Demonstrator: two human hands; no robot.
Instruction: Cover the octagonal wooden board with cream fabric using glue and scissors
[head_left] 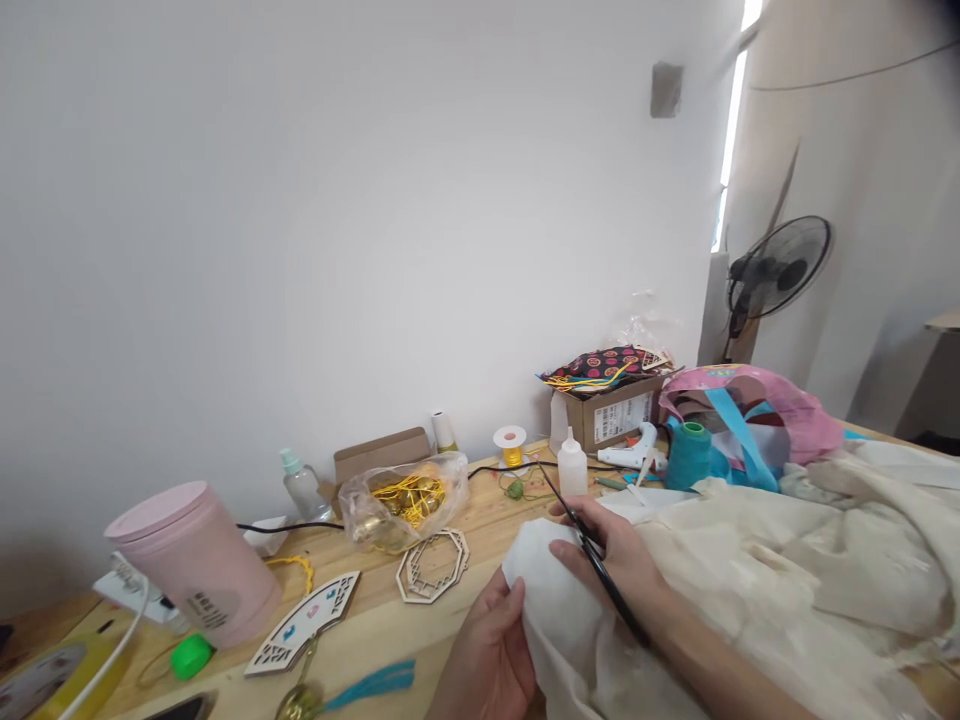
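White cloth (559, 610) hangs between my two hands above the wooden table, near the bottom of the view. My left hand (495, 640) pinches its left edge between thumb and fingers. My right hand (619, 555) is closed around a slim dark tool (611, 585), which looks like scissors or tweezers, its thin tip pointing up and away to the left. The right thumb rests near the upper part of the cloth. A large heap of cream fabric (810, 570) lies to the right, beside my right forearm.
Behind my hands stand a white squeeze bottle (572, 465), a yellow thread spool (511, 447), a glue gun (634, 452), a teal thread cone (688, 455) and a cardboard box (615, 415). To the left are a pink container (196, 560), a fan-shaped piece (304, 625) and an octagonal frame (433, 567).
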